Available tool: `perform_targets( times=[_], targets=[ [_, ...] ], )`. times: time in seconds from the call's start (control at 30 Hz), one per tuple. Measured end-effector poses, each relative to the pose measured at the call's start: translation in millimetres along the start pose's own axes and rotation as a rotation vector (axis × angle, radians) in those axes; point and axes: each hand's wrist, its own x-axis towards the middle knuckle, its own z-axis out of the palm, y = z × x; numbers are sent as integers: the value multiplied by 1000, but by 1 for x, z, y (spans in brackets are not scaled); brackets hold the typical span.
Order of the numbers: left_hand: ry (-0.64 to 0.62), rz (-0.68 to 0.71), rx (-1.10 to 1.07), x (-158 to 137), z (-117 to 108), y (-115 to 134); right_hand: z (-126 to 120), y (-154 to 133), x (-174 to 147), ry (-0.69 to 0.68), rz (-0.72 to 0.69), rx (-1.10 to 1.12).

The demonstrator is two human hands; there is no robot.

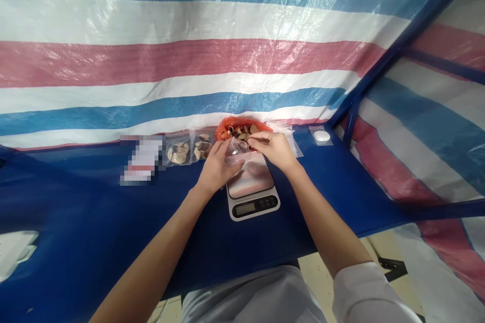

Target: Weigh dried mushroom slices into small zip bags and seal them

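Observation:
My left hand (215,166) grips a small clear zip bag (239,146) by its side, with the thumb across its front. The bag stands over the far part of a white kitchen scale (252,181). My right hand (276,149) is closed in a pinch near the bag's mouth; what lies between its fingertips is too small to make out. Just beyond both hands sits an orange plastic bag (231,122), open and full of brown-and-tan dried slices (254,129). The scale has a shiny top and a dark display panel in front.
Left of the orange bag lie two clear bags of pale slices (179,153), (202,148) and a blurred-out item (142,160). Empty clear bags (293,141) rest at the right, then a packet with a white disc (322,136). Striped sheeting (189,60) backs the blue table (113,222).

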Motion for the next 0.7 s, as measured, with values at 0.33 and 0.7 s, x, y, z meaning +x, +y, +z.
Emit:
perform_targets(
  times=[0.33, 0.7],
  targets=[
    [-7, 4, 23, -1, 1, -1, 15, -13, 5, -170, -86, -24],
    [-42, 2, 45, -3, -1, -4, 15, -12, 18, -227, -108, 41]
  ],
)
